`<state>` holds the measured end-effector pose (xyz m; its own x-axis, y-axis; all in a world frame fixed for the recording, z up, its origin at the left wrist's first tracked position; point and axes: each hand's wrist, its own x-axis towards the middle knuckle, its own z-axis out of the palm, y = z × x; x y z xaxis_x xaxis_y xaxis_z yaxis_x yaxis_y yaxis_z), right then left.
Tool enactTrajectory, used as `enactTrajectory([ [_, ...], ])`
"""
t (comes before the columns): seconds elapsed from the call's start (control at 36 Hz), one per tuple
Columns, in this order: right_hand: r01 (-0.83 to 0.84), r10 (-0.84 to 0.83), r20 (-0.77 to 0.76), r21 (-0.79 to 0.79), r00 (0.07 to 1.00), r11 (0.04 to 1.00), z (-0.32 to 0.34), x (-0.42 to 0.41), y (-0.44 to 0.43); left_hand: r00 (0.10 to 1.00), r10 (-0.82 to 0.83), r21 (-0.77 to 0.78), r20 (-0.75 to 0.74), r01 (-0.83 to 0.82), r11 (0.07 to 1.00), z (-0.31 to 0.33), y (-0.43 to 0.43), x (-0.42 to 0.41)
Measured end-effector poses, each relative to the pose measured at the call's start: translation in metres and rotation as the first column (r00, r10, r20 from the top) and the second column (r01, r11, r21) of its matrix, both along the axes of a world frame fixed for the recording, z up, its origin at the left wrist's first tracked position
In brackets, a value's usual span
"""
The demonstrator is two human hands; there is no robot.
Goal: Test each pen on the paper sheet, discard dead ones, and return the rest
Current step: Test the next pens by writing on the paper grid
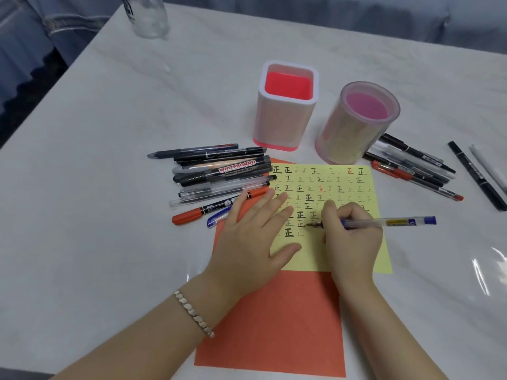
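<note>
White marble-patterned bench [123,119] carries a yellow paper sheet [315,256]; left grip [247,239] lies spread flat on it, right grip [351,239] pinches a clear blue-capped pen [397,222].

On the worktop [109,187] a larger sheet [274,325] lies nearest the person, with the paper sheet [329,182] on its far part. The left hand [252,237] rests flat on the paper sheet's left side. To its right, the right hand [348,237] holds a pen [389,222] whose tip is on the paper. A heap of pens [219,174] lies left of the sheet, overlapping its edge. Behind the sheet stand a square holder [282,124] and, to its right, a round holder [354,133], which seems to touch the sheet's far edge. A cluster of pens [411,168] lies right of the round holder, and two more pens [477,176] lie further right. A bottle [148,15] stands far back left.
</note>
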<state>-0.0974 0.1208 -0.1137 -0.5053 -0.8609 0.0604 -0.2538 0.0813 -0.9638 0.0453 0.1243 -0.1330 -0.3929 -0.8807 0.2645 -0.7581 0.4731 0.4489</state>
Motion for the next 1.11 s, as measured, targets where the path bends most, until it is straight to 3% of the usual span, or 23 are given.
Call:
enactTrajectory([
  [0.17, -0.095, 0.093, 0.033, 0.037, 0.995, 0.995, 0.006, -0.011, 0.008, 0.984, 0.178, -0.172, 0.030, -0.170, 0.970, 0.014, 0.003, 0.027],
  [0.28, -0.128, 0.127, 0.025, 0.050, 0.992, 0.990, 0.013, -0.015, 0.014, 0.952, 0.278, -0.122, 0.132, -0.263, 0.957, 0.014, -0.001, 0.049],
  [0.53, -0.205, 0.198, 0.107, 0.061, 0.974, 0.977, 0.025, -0.019, 0.020, 0.952, 0.223, -0.037, 0.208, -0.220, 0.975, 0.016, -0.002, 0.055],
  [0.58, -0.237, 0.226, 0.144, 0.058, 0.963, 0.970, 0.030, -0.020, 0.021, 0.967, 0.224, 0.054, 0.122, -0.232, 0.971, 0.024, 0.001, 0.045],
  [0.67, -0.267, 0.245, 0.276, 0.046, 0.930, 0.962, 0.036, -0.021, 0.023, 0.961, 0.227, 0.270, -0.157, -0.179, 0.946, 0.046, 0.010, 0.029],
  [0.81, -0.312, 0.275, 0.480, -0.001, 0.833, 0.950, 0.050, -0.024, 0.028, 0.802, 0.326, 0.489, -0.500, -0.048, 0.871, 0.072, 0.018, 0.005],
  [0.94, -0.268, 0.261, 0.561, -0.072, 0.786, 0.961, 0.066, -0.028, 0.031, 0.672, 0.353, 0.543, -0.650, 0.087, 0.835, 0.083, 0.020, -0.007],
  [1.11, -0.267, 0.285, 0.537, -0.113, 0.794, 0.957, 0.071, -0.034, 0.036, 0.633, 0.371, 0.557, -0.680, 0.117, 0.822, 0.087, 0.021, -0.010],
])
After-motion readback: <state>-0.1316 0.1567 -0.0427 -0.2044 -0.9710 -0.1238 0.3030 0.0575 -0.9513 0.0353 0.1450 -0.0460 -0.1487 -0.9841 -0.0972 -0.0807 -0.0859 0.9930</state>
